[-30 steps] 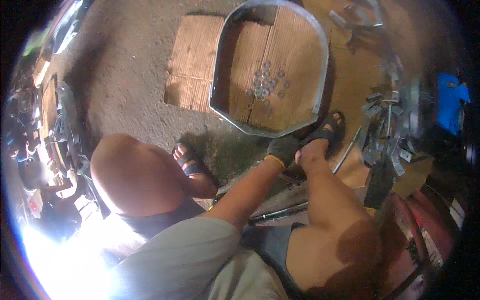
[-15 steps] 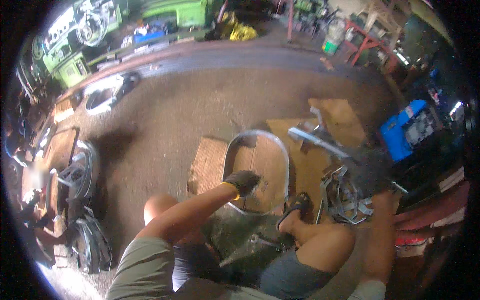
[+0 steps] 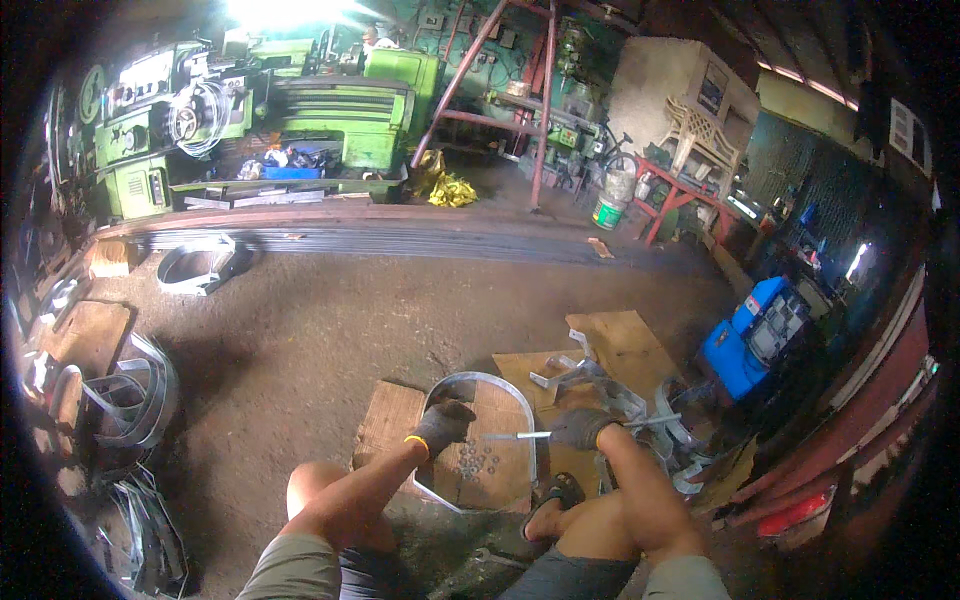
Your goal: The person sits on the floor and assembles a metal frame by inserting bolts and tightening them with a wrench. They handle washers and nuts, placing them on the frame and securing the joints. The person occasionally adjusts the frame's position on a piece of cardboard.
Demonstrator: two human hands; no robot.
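A bent flat metal band point(image 3: 533, 432), shaped like a rounded hoop, lies on cardboard point(image 3: 385, 415) in front of me. My left hand point(image 3: 445, 425), in a dark glove, is over the band's left side with its fingers curled; what they hold, if anything, is hidden. Several small washers or nuts point(image 3: 477, 460) lie scattered on the cardboard inside the hoop. At the hoop's right side my gloved right hand point(image 3: 580, 430) is closed around a slim metal rod point(image 3: 515, 436). One end of the rod points left across the band, toward my left hand.
Bent metal brackets point(image 3: 575, 372) lie on more cardboard to the right, near a blue machine point(image 3: 745, 340). Another metal hoop point(image 3: 195, 268) and curved bands point(image 3: 150, 395) lie at the left. Long metal bars point(image 3: 350, 240) cross the floor before green lathes point(image 3: 345, 115). A wrench point(image 3: 497, 557) lies near my legs.
My right hand has come left from the metal pieces at the right to the hoop, with the rod in it. My left hand has shifted to the hoop's left side. The view has tilted up.
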